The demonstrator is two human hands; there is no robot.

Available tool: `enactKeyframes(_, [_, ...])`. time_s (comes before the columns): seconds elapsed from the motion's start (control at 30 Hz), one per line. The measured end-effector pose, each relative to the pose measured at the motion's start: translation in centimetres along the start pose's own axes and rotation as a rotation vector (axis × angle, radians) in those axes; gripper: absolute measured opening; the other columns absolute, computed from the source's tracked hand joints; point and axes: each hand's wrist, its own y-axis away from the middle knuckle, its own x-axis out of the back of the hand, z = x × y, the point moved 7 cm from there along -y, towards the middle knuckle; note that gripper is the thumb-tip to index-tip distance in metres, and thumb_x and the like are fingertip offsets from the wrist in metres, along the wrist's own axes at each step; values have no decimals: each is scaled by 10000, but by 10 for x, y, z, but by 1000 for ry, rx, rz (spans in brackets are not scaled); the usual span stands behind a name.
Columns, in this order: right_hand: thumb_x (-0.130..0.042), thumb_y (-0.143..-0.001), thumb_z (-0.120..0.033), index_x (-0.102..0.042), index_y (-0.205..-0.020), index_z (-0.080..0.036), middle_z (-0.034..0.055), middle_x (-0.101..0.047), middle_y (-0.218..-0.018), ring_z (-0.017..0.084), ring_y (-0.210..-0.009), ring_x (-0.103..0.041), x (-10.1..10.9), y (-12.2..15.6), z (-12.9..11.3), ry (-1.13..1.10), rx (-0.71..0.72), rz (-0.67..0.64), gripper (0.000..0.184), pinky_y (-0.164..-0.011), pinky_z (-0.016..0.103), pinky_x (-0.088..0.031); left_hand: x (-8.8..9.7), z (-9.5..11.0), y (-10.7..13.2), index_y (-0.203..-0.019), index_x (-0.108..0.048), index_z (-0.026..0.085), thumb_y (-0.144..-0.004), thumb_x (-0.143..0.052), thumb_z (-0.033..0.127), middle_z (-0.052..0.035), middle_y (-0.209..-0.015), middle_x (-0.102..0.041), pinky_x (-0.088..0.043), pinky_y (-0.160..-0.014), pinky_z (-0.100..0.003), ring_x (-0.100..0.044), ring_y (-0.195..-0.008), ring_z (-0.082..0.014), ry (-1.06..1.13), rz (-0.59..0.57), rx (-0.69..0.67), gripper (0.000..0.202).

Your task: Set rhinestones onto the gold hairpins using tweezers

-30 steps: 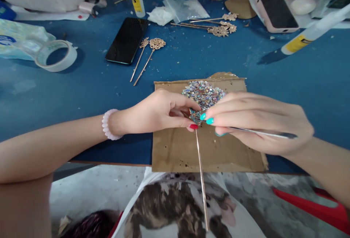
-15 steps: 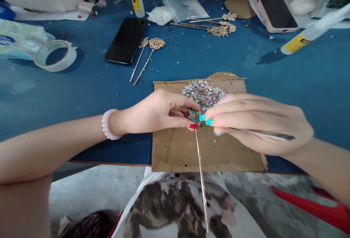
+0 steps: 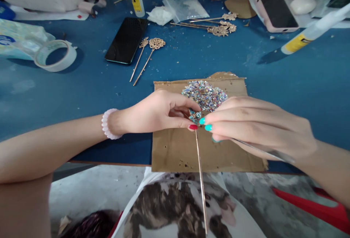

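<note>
Someone's left hand [image 3: 164,111], with a bracelet of pale pink round beads [image 3: 108,124] at its wrist, gripped a slim gold-coloured metal stick [image 3: 200,168] by its small head of turquoise stones, thumb on the near side. That head was above the middle of a brown rectangular cardboard sheet [image 3: 175,154], and the shaft ran down past the sheet's near edge, in front of a white garment with a brown print [image 3: 164,205]. Over the cardboard's right side, the right hand [image 3: 259,125] (its nails turquoise, the other thumb's red) grasped a thin silver-coloured metal tool [image 3: 257,148] in a pinch, fingertips just beside the stick's head; whether the tool's hidden tip touched it, I could not tell. On the cardboard's far half lay a heap of tiny glittering multicoloured stones [image 3: 204,95]. Beyond the sheet's far left corner, on a blue tabletop [image 3: 90,92], two gold-coloured metal sticks with openwork heads [image 3: 157,43] lay near a flat black phone [image 3: 127,41]. Farther left of the cardboard was a roll of white tape [image 3: 60,66]; beyond the sheet's far right corner, a white plastic bottle with a yellow label [image 3: 300,42].
</note>
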Motion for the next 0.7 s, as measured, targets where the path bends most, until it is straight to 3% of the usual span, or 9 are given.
enactKeyframes(0.2, [-521, -916, -83, -606, -934, -118, 92, -697, -961, 128, -916, -633, -3, 1, -2, 25, -35, -75, 93, -844, 316, -572, 1, 2, 0, -1113, -667, 100, -818, -713, 282, -28, -899, -734, -543, -708, -121, -690, -793, -98, -31, 3, -39, 350])
enactKeyframes(0.4, [-595, -851, -37, -584, -934, -132, 85, -686, -921, 145, -868, -638, 2, 1, -1, 17, 18, 14, 127, -768, 319, -588, -1, -1, 1, -1153, -646, 102, -835, -690, 276, -41, -973, -733, -575, -764, -154, -705, -854, -124, 59, -13, -9, 365])
enactKeyframes(0.6, [-468, -944, -113, -543, -962, -154, 109, -667, -1050, 112, -923, -640, 8, 4, 2, 126, -3, 43, 87, -811, 250, -571, 0, -4, 0, -1189, -618, 82, -831, -682, 255, -83, -1098, -710, -590, -863, -212, -709, -944, -159, 158, 16, 12, 403])
enactKeyframes(0.7, [-409, -958, -131, -549, -969, -136, 95, -674, -931, 136, -792, -640, -5, 4, -5, 185, 142, -65, 141, -708, 291, -576, 4, -5, 0, -1160, -628, 76, -810, -699, 212, -75, -1083, -718, -583, -853, -176, -707, -955, -148, 150, 71, 18, 383])
